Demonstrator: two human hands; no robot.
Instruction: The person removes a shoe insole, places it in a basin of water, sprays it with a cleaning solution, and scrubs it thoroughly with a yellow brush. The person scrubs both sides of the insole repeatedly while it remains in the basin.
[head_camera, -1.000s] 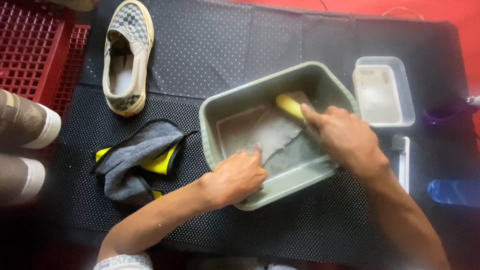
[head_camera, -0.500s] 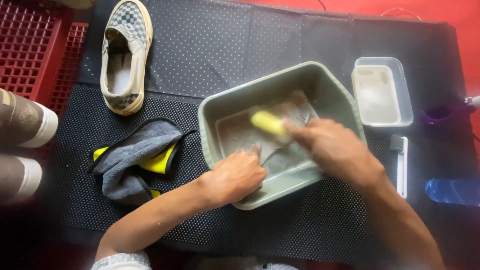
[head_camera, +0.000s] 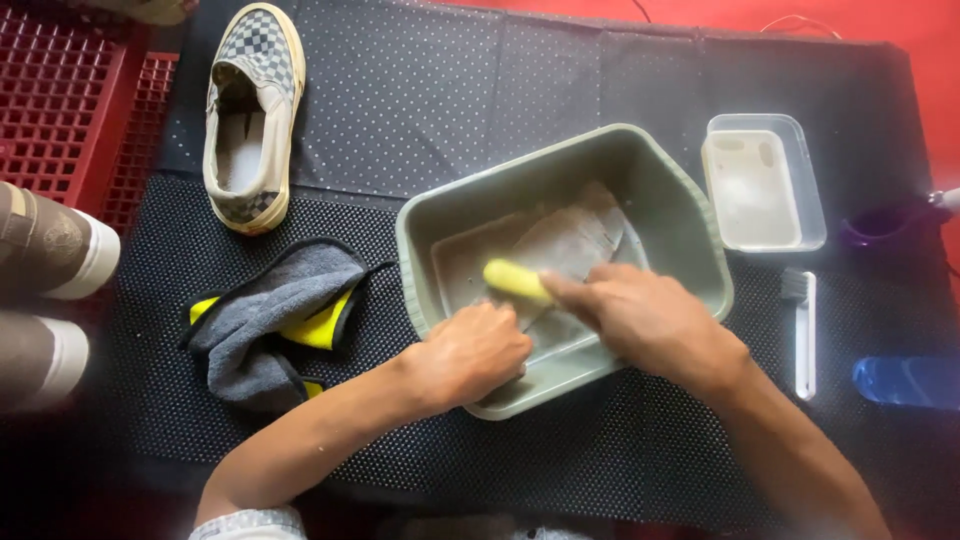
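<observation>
Washing in hand, seen from above. My right hand (head_camera: 650, 322) is closed round a yellow brush (head_camera: 517, 281) and holds its head against a flat grey insole (head_camera: 565, 250) that lies in the grey-green basin (head_camera: 690, 215). My left hand (head_camera: 470, 352) is curled over the basin's near rim, its fingertips pressing the insole's near end down. The brush sits left of my right knuckles and just beyond my left hand, touching the insole. By my judgement the scrub is under way and not finished: the insole is in the basin, and the checkered slip-on shoe (head_camera: 248, 115) lies apart on the black dotted mat (head_camera: 480, 90), dry-looking and untouched. A grey-and-yellow cloth (head_camera: 275, 320) lies crumpled left of the basin; a white toothbrush (head_camera: 803, 330) and a clear tray (head_camera: 765, 185) lie to its right.
</observation>
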